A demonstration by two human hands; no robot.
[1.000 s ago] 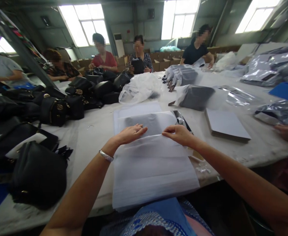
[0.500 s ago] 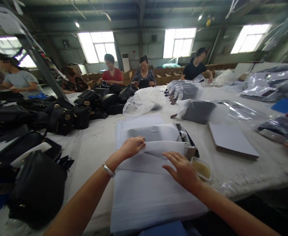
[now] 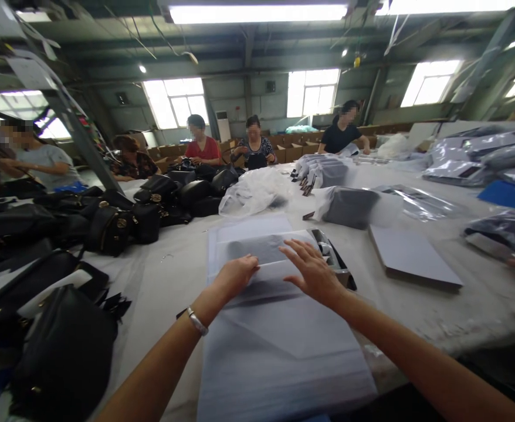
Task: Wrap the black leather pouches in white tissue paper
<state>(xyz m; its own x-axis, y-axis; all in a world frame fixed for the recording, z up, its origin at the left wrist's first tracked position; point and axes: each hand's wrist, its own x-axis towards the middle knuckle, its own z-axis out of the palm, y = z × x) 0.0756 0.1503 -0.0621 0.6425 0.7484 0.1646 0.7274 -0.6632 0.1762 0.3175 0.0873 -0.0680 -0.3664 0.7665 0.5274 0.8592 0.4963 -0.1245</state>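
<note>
In the head view, a dark bag lies in front of me, mostly covered by white tissue paper. Its uncovered right end shows beside my right hand. My left hand is closed on the edge of the tissue at the middle of the bundle. My right hand is spread over the right part of the wrap, fingers stretched out; whether its palm presses the tissue I cannot tell. Beneath the bundle is a stack of white paper sheets, reaching toward me.
Several black bags crowd the left side. A white stack of card lies to the right, beyond it a wrapped bag and clear plastic sleeves. Crumpled white plastic sits ahead. Co-workers work across the table.
My right hand has moved away from me, up over the wrapped bag. My left hand stays on the tissue edge. A paste tray near my right hand is now hidden. My view has tilted up.
</note>
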